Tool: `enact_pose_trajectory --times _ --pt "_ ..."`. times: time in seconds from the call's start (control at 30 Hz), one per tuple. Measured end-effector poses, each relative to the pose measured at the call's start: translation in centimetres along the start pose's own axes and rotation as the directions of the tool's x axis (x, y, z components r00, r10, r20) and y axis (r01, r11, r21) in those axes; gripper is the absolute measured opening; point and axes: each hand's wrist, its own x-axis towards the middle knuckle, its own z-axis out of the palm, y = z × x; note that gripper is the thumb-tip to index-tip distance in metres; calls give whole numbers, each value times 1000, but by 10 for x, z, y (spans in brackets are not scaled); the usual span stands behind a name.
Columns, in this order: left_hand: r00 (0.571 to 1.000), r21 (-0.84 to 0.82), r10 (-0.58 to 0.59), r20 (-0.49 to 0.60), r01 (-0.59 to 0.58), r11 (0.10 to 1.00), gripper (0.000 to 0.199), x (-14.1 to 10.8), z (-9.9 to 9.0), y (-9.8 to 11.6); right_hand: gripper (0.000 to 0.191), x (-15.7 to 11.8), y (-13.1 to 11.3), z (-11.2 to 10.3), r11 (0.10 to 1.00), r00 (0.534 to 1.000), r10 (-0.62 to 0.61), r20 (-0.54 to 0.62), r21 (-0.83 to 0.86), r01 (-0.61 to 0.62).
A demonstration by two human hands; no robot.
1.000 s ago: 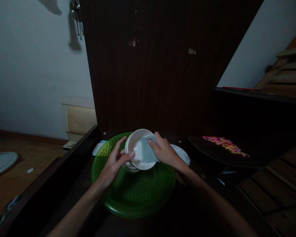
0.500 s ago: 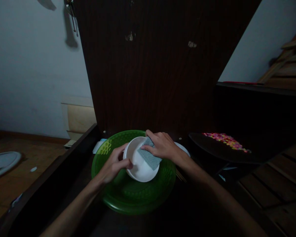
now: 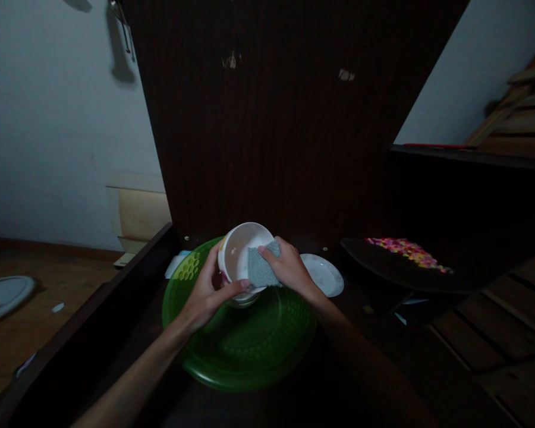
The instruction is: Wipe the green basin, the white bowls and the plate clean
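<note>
A white bowl point(image 3: 235, 255) is tilted above a green basin point(image 3: 245, 380), its opening turned up and to the right. My left hand point(image 3: 207, 291) grips the bowl's left side, thumb over the near rim and fingers around the outside. Between the thumb and fingers of my right hand point(image 3: 289, 264) is a grey-green cloth point(image 3: 263, 267), pressed against the inside and right rim of the bowl. Part of the bowl's outside shows a coloured pattern. The cloth covers much of the bowl's inside.
A white plate point(image 3: 323, 274) lies right of the basin. A dark shelf point(image 3: 374, 261) carries a cluster of pink and yellow pieces point(image 3: 408, 252). Behind the basin rises a dark wooden panel point(image 3: 267, 137). On the floor at far left is a pale oval object point(image 3: 6, 297).
The bowl has risen slightly and tipped more on its side. My right hand has moved down and left with the cloth, toward the near rim, uncovering the white plate.
</note>
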Motion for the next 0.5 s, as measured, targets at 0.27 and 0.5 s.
enact_pose_trajectory --times 0.27,0.5 --pt "997 122 -56 -50 62 991 77 11 -7 -6 50 -7 11 -7 956 962 16 271 280 -94" --pt "989 191 -139 59 125 974 52 9 -12 3 54 -2 11 -13 986 980 -63 190 -139 90"
